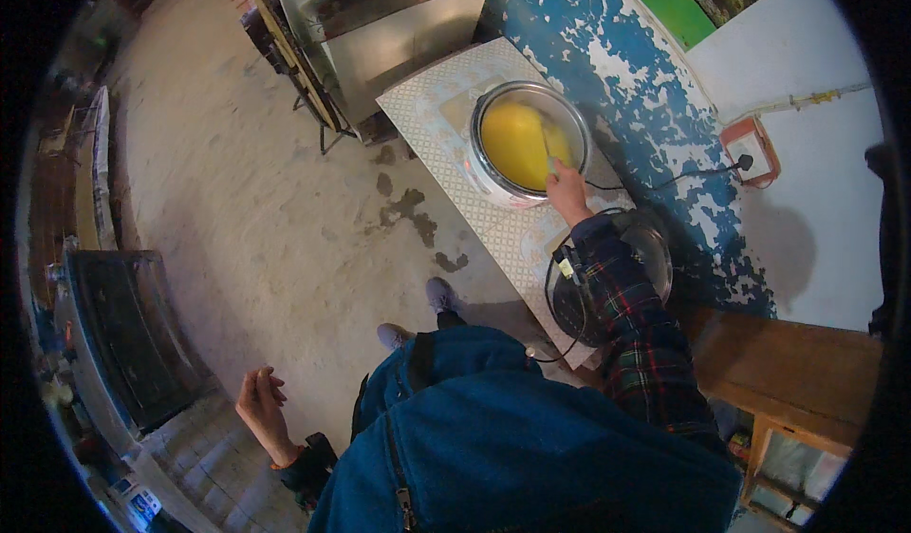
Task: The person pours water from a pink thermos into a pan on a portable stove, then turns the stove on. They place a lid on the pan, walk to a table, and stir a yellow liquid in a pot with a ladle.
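My right hand (567,190) grips the handle of a stirring utensil (548,141) whose lower end is blurred inside a pot. The pot looks like an electric cooker with a shiny metal rim and a pale printed body (491,190). Yellow liquid or batter (509,148) fills much of its inside. Under my right forearm lie a round glass lid (656,248) and a dark round object (573,309), both partly covered by the sleeve. Off to the left, my left hand (262,408) hangs in the air over the floor, fingers loosely bent, holding nothing.
The table (509,237) has a patterned cover and stands against a peeling blue wall (605,49). A black cord (676,179) runs to a wall socket (749,152). Behind my right arm is a wooden cabinet (790,358). Wet patches (409,209) mark the concrete floor.
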Available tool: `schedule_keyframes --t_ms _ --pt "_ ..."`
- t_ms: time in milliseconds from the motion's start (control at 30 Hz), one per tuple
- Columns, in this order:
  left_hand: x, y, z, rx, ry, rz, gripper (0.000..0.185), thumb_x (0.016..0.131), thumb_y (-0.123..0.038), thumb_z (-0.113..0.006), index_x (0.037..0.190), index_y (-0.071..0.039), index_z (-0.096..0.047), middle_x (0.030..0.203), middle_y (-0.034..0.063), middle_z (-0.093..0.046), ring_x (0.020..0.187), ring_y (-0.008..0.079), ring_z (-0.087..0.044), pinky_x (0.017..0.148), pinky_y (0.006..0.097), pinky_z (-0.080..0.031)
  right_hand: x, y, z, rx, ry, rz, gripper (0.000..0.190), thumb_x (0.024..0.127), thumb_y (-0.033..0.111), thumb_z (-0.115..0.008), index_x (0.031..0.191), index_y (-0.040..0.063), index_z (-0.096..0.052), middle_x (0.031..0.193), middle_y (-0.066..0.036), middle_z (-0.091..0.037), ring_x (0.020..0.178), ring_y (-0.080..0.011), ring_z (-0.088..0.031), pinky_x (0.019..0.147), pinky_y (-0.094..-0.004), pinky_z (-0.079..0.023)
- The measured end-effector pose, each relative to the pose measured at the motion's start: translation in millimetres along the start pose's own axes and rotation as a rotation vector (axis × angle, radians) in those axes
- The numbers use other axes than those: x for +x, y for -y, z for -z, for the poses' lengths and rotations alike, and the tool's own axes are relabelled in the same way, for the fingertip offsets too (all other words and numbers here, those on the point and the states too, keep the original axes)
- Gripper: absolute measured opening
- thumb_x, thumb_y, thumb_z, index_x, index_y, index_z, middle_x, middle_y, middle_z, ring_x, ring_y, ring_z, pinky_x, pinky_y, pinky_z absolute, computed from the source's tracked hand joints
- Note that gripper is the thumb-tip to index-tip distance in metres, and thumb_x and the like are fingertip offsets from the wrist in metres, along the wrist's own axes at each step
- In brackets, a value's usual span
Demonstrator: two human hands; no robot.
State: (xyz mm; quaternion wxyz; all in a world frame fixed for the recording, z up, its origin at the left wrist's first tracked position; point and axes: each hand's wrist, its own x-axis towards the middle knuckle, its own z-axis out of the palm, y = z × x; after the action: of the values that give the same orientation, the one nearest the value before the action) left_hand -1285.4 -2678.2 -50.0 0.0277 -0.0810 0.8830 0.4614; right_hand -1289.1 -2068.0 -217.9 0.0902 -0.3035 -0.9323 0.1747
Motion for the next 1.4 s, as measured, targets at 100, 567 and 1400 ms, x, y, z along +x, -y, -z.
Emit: schedule_keyframes --t_ms 100,567,1400 --pt "-4 6 2 0.006 -0.004 0.008 0.021 0.100 -0.011 -0.053 0.093 0.003 -0.067 0.068 0.0059 -0.063 0.053 0.0069 -0.053 0.048 0.0226 -0.040 1 3 -9 0.174 0.051 -0.097 0.041 0.086 0.015 -0.052 0.123 0.001 -0.062 0.090 -0.027 -0.067 0.086 -0.0423 -0.064 0.078 -0.0465 -0.049" --pt "12 5 6 -0.009 0.055 -0.138 0.021 0.100 -0.011 -0.053 0.092 0.002 -0.068 0.069 0.0067 -0.065 0.052 0.0078 -0.053 0.047 0.0233 -0.040 -30 40 14 1.481 0.502 -0.967 0.023 0.092 0.019 -0.057 0.111 0.013 -0.046 0.080 -0.007 -0.052 0.047 -0.0090 -0.040 0.039 -0.0236 -0.026" --pt "20 8 18 0.002 0.036 -0.061 0.022 0.100 -0.014 -0.054 0.092 0.002 -0.067 0.068 0.0059 -0.064 0.052 0.0069 -0.053 0.047 0.0229 -0.039 -29 7 77 -0.191 -0.096 0.218 0.039 0.087 0.013 -0.056 0.125 0.007 -0.062 0.073 -0.016 -0.067 0.069 -0.0327 -0.066 0.061 -0.0474 -0.049"
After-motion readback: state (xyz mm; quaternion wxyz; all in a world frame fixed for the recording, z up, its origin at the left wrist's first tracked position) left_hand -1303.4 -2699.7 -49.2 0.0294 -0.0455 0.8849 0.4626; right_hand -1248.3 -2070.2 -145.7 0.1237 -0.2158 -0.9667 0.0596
